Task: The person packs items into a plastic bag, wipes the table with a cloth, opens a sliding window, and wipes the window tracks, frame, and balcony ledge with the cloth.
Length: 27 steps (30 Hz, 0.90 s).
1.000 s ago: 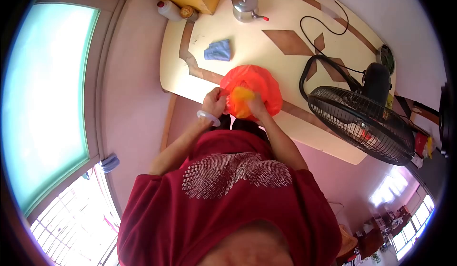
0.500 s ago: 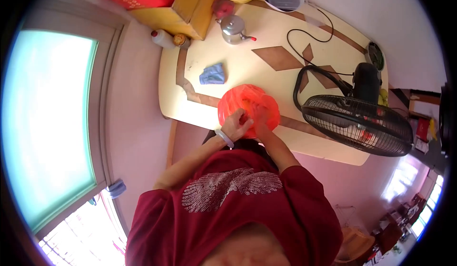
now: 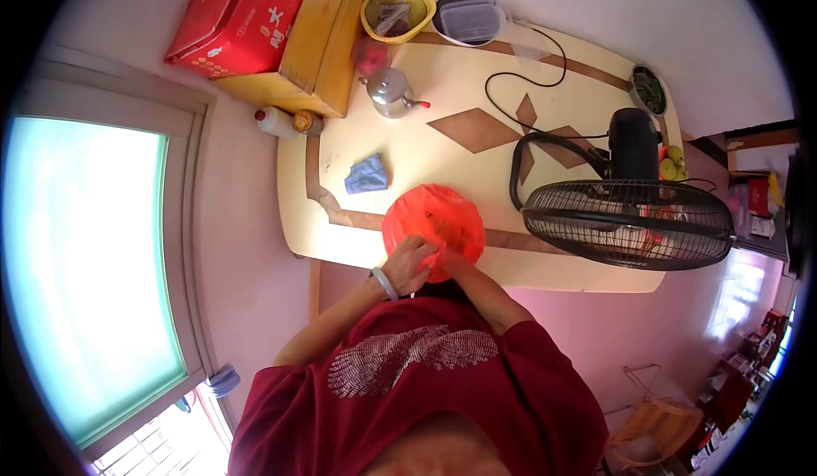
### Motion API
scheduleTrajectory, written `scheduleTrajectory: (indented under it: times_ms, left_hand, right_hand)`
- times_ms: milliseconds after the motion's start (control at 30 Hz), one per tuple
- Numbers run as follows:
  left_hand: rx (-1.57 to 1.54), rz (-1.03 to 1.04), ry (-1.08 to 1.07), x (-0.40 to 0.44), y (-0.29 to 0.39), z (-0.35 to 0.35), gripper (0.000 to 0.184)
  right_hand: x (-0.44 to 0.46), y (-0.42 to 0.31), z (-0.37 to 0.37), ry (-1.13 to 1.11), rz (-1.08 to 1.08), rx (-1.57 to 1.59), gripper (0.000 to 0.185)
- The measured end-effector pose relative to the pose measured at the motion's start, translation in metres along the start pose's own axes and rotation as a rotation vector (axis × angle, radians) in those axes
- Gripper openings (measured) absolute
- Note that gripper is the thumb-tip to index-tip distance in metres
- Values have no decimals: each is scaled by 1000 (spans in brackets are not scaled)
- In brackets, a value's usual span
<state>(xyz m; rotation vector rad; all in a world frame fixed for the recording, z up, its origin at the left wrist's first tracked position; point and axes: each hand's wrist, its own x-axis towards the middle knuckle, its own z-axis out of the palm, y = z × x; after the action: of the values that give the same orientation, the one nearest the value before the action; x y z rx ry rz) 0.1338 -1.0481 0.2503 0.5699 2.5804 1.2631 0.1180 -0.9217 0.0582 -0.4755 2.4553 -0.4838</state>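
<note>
A red plastic bag (image 3: pixel 425 208) sits at the near edge of the cream table (image 3: pixel 417 152), just ahead of my body. My left hand (image 3: pixel 410 260), with a pale bangle at the wrist, is closed on the near left part of the bag's rim. My right hand (image 3: pixel 451 259) reaches into the bag; its fingers are covered by red plastic. Something orange shows dimly inside the bag. A folded blue cloth (image 3: pixel 367 174) lies beyond the bag, a little to the left.
A black fan (image 3: pixel 628 225) stands at the right, its cable (image 3: pixel 502 76) crossing the table. Further back are a metal teapot (image 3: pixel 391 93), a yellow basket (image 3: pixel 397 14), a plastic container (image 3: pixel 472 20), a yellow box (image 3: pixel 319 42) and a red box (image 3: pixel 247 20). Green fruit (image 3: pixel 672 163) lies behind the fan.
The view has shifted, showing more of the table's far side. The yellow-orange item held by my right hand a second ago has gone down into the bag, and that hand is now inside.
</note>
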Motion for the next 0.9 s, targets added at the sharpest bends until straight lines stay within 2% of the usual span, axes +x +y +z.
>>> scheduleTrajectory:
  times_ms: [100,133,233,267,367,400,500,533,633,733,833,900]
  left_hand:
    - [93,8,115,-13,-6,-11,41]
    - [131,-139,66,-21,-16,-11,65]
    - [388,-503,-155,-35,-11,-13,103]
    - [417,-527,-280,-38,-22,-7,128]
    - [424,-450,-89,-24,-43,19,130]
    - [383,-422,-16,-14,-54,29,124]
    - [467,-327,-224,18,-47,30,114]
    - [428,-276,-223,22,-45,33,89]
    - [482,-256,-405,22,-51,41,55]
    - [302,-355,-194,5,-79,63,34]
    - [155,-251,-34,-12,-94,70,31]
    - [-21,-383,8,-13,-89,65,30]
  right_hand:
    - [6,-4,-1,-14,-3,14,27]
    - [9,-3,-1,-18,0,18,27]
    - [16,-1,-3,-32,3,26,27]
    - [19,-1,-4,-39,4,25,27]
    - [25,-3,-5,-63,2,25,27]
    - [25,-3,-6,-70,-2,32,27]
    - [19,-5,-4,-113,-8,32,27]
    - [15,-3,-4,-126,-9,35,27]
    - [5,6,-5,-188,1,47,27]
    - [1,16,-9,-257,25,52,27]
    - [2,21,-10,-331,47,64,27]
    - [9,17,-10,-379,56,72,27]
